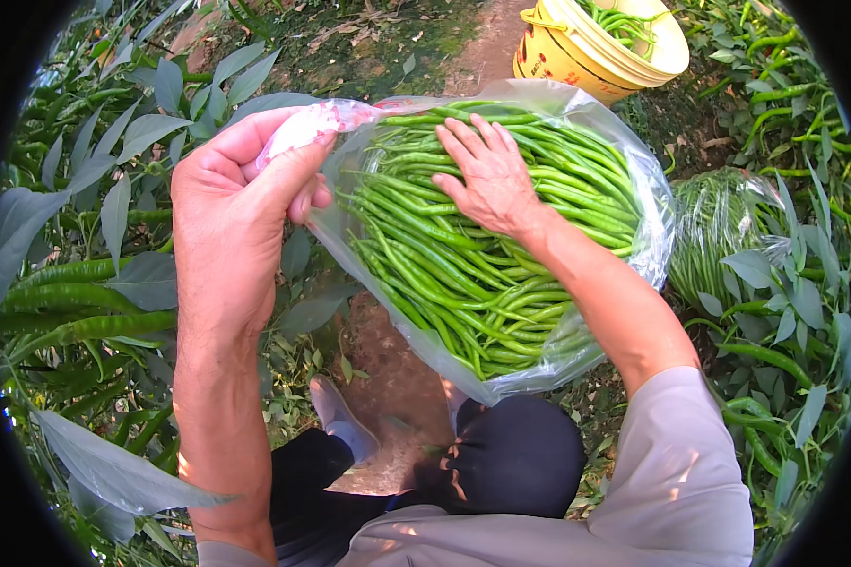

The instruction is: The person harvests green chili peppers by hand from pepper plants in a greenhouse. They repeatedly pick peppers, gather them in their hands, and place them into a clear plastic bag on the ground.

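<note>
A clear plastic bag (pixel 652 205) full of long green chili peppers (pixel 432 248) lies in front of me, its mouth wide and the peppers mostly side by side. My left hand (pixel 255 163) pinches the bag's gathered edge, which bears pink-red print, between thumb and fingers at the upper left. Flat on top of the peppers, near the far side of the bag, rests my right hand (pixel 489 173), fingers spread and not closed on anything. The underside of the bag and the right palm are hidden.
Beyond the bag a yellow plastic bucket (pixel 574 57) holds more green peppers. Another clear bag of peppers (pixel 716 227) stands at the right. Pepper plants (pixel 135 135) line both sides of a dirt path (pixel 390 368). A large leaf (pixel 120 468) overlaps my left forearm.
</note>
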Demonstrator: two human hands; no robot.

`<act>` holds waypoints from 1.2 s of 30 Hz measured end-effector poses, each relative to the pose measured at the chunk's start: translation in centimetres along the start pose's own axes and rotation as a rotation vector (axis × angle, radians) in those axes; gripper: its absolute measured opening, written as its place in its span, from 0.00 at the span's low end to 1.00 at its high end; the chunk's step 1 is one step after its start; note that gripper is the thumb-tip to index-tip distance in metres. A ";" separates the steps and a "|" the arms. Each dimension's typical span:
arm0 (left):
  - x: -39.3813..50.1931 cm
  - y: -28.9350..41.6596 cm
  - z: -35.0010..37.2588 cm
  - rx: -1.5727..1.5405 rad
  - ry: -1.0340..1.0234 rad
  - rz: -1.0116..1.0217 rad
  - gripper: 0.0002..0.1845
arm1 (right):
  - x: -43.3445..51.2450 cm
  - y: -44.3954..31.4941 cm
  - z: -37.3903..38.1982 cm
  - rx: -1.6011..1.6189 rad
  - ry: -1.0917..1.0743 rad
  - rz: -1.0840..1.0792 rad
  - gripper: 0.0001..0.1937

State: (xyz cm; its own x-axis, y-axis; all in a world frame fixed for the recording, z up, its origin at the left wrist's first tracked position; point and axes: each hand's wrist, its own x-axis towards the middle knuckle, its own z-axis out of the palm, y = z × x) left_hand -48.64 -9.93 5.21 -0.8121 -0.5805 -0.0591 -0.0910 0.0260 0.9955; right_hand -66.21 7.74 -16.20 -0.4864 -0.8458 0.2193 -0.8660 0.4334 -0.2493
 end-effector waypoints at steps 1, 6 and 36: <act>-0.1 0.0 -0.1 -0.041 -0.022 0.010 0.13 | -0.1 0.4 -0.5 -0.005 0.034 -0.017 0.34; -0.3 -0.2 -0.1 0.006 0.011 0.006 0.13 | 1.7 2.2 -1.1 0.129 0.229 0.172 0.28; -0.3 0.0 0.6 -0.044 0.029 -0.043 0.15 | 3.0 13.6 -8.3 0.176 -0.416 0.122 0.20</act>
State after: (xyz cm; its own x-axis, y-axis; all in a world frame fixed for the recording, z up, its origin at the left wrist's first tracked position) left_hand -48.71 -9.29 5.19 -0.7906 -0.6040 -0.1006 -0.1000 -0.0347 0.9944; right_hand -80.45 13.70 -11.06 -0.4646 -0.8603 -0.2098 -0.7552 0.5087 -0.4135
